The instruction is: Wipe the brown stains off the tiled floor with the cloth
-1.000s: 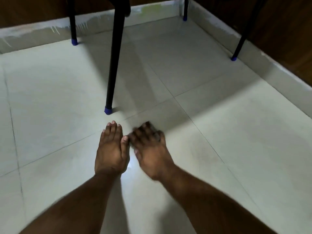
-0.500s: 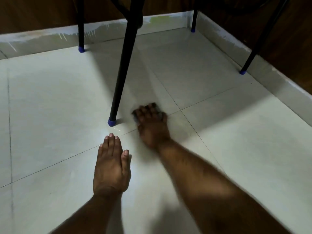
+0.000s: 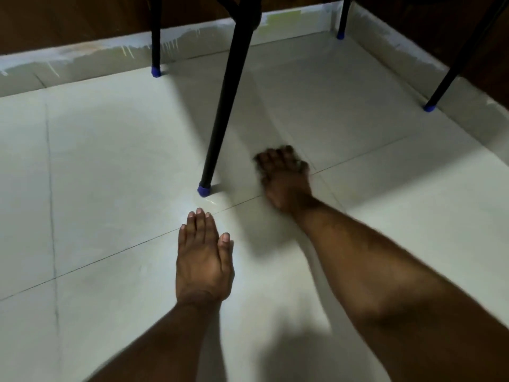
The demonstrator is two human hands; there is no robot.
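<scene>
My right hand (image 3: 285, 179) presses down on the pale tiled floor (image 3: 115, 166), blurred by motion, its fingers curled over a dark cloth (image 3: 303, 165). Only dark scraps of the cloth show past the fingertips. It sits just right of the nearest black chair leg (image 3: 220, 119), close to a grout line. My left hand (image 3: 203, 260) lies flat on the tile nearer to me, palm down, holding nothing. A faint yellowish smear (image 3: 212, 201) marks the floor by the leg's blue foot. I cannot make out any distinct brown stain.
Three more black legs with blue caps stand at the back left (image 3: 156, 70), back right (image 3: 340, 35) and right (image 3: 429, 107). A pale skirting with paint drips (image 3: 82, 59) runs along the dark brown walls, which meet in a corner behind the legs.
My right hand has slid forward and to the right with the cloth, from beside my left hand to past the chair leg's foot. The left hand stays flat in place.
</scene>
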